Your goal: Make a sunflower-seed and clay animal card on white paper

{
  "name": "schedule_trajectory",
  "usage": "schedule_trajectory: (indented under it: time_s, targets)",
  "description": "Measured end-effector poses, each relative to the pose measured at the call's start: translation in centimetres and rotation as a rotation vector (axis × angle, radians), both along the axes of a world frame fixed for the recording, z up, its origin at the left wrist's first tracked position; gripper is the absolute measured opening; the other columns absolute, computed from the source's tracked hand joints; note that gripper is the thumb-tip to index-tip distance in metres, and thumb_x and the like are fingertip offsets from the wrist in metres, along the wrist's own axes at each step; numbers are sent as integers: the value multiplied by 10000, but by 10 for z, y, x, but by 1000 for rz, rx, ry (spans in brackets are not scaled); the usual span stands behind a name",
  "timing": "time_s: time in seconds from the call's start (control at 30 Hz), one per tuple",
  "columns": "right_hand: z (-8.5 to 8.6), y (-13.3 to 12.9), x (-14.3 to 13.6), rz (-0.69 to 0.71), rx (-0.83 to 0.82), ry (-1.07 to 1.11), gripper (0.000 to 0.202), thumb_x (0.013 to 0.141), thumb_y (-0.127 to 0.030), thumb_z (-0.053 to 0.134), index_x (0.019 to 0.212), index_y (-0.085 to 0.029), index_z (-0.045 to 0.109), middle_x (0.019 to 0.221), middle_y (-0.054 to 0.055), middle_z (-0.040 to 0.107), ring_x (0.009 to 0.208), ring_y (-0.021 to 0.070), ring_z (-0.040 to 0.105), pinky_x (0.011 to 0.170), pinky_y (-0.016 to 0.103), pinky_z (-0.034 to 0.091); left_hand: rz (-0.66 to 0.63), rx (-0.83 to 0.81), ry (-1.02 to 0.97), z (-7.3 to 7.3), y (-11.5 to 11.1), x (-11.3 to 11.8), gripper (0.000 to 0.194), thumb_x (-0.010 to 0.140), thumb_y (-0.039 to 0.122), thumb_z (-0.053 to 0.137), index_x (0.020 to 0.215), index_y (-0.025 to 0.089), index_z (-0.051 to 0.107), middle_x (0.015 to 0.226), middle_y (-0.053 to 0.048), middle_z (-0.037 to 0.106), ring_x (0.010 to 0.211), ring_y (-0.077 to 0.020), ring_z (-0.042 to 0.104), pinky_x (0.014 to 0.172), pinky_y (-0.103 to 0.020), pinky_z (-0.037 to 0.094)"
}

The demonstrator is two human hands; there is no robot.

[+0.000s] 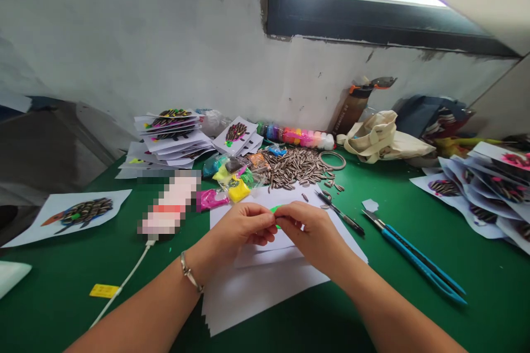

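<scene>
My left hand (245, 224) and my right hand (311, 230) meet over a stack of white paper (236, 298), their fingertips pinched together. Between them shows a bit of bright green modelling clay (275, 209), mostly hidden by the fingers. Both hands are closed on it. Just beyond lie small bags of coloured clay, among them a yellow one (239, 190) and a magenta one (212, 199). A heap of striped sunflower seeds (292, 168) spreads behind the paper. To the right of my right hand rests a black pen (342, 214).
Blue-handled tweezers (418, 256) lie at the right on the green table (397, 309). Seed-decorated sheets are piled at back left (178, 146) and right (488, 193). A tape roll (332, 160), bottle (351, 107) and cloth bag (379, 140) stand behind. A white cable (124, 281) runs left.
</scene>
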State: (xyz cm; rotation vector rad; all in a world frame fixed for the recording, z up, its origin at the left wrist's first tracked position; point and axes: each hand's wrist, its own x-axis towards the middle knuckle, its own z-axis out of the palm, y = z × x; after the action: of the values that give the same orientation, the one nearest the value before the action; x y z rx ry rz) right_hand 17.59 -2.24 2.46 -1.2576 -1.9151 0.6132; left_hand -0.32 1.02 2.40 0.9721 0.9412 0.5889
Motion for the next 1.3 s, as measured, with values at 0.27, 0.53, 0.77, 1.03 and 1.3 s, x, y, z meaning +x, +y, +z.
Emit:
schedule_trajectory:
  time_s: [0.27,0.53,0.77,1.03,1.3]
  targets:
    - [1,-1,3,-2,27,-156,189,885,-140,533,789,-211,679,736,-6,632,681,127,550,610,234,388,-11,21,47,3,-3,2,223,663,332,789,754,147,702,712,-26,675,635,-126,615,591,-245,459]
    - [4,6,19,-128,-94,176,239,911,-266,490,1068,-205,659,809,8,698,613,125,612,602,251,473,82,-36,-54,-1,2,-3,276,682,299,805,893,153,704,740,-22,684,642,-120,640,600,-232,482]
    - [12,3,9,-88,-267,268,193,870,-336,571,768,-183,629,635,-18,629,535,107,570,540,235,433,66,36,-20,4,0,-4,353,637,410,856,734,127,670,606,6,636,498,-76,563,476,-182,416]
    - [10,7,12,-64,-326,478,191,820,-347,622,900,-177,659,720,-5,674,605,122,626,618,255,498,84,24,-71,2,2,-2,397,602,412,881,806,136,681,653,-1,670,566,-94,615,552,-196,475]
    - [15,5,14,-78,-369,354,232,805,-343,636,652,-169,650,566,-19,598,491,102,543,485,232,410,76,77,28,-2,5,-1,455,606,529,838,617,129,620,468,32,570,380,-56,478,385,-169,312]
